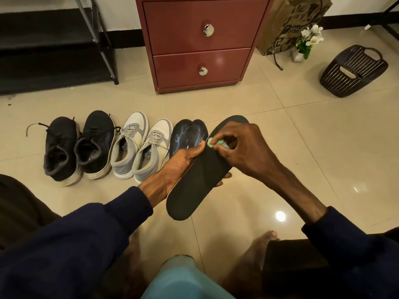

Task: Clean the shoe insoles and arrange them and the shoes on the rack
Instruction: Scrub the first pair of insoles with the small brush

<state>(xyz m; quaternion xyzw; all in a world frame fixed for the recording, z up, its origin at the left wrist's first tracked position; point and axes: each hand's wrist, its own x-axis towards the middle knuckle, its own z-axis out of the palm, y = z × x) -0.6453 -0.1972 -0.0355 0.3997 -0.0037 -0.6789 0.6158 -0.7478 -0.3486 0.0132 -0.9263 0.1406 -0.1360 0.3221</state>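
Observation:
My left hand (181,164) holds a black insole (200,184) from below, thumb on its left edge, over the tiled floor. My right hand (239,147) pinches a small green cloth (217,144) against the insole's upper part. Behind the insole two more dark insoles (187,134) with pale markings lie on the floor. To their left stand a pair of grey-and-white sneakers (140,147) and a pair of black sneakers (79,147) with their toes pointing away. The black shoe rack (54,50) stands at the far left.
A red-brown two-drawer cabinet (200,44) stands straight ahead against the wall. Right of it are a brown paper bag (291,24), a small white flower pot (306,44) and a dark woven basket (354,71). A light blue object (183,279) sits between my bare feet.

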